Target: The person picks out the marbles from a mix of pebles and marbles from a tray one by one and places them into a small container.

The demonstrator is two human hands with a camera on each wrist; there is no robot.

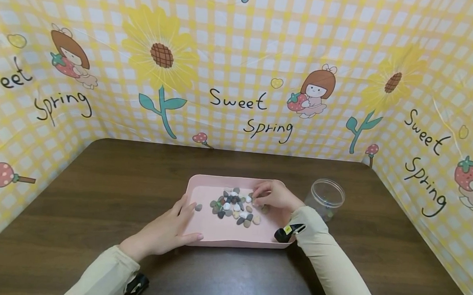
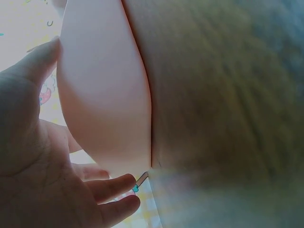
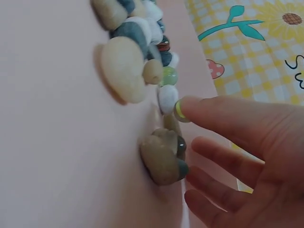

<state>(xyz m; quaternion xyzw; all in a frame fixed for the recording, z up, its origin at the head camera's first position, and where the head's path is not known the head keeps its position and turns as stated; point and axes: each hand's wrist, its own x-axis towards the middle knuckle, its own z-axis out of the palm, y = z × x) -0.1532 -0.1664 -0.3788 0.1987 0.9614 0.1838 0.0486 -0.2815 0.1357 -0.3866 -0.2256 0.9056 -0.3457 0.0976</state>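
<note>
A pink tray (image 1: 217, 232) holds a pile of smooth pebbles (image 1: 234, 204) in white, grey, tan and dark tones. A few glass marbles, one of them green (image 3: 169, 76), lie among the pebbles. Over the pile's right side, my right hand (image 1: 276, 195) pinches a marble with a yellow-green streak (image 3: 179, 110) at its fingertips. White and tan pebbles lie just beside those fingertips. My left hand (image 1: 165, 228) rests on the tray's left end, fingers spread and fairly straight. Its thumb touches the rim at the front left corner.
A clear, lidless round jar (image 1: 327, 193) stands right of the tray, behind my right forearm, with some small things at its bottom. One grey pebble (image 1: 198, 207) lies apart near the tray's left wall. A yellow checked cloth (image 1: 233, 46) encloses the brown table (image 1: 140, 169).
</note>
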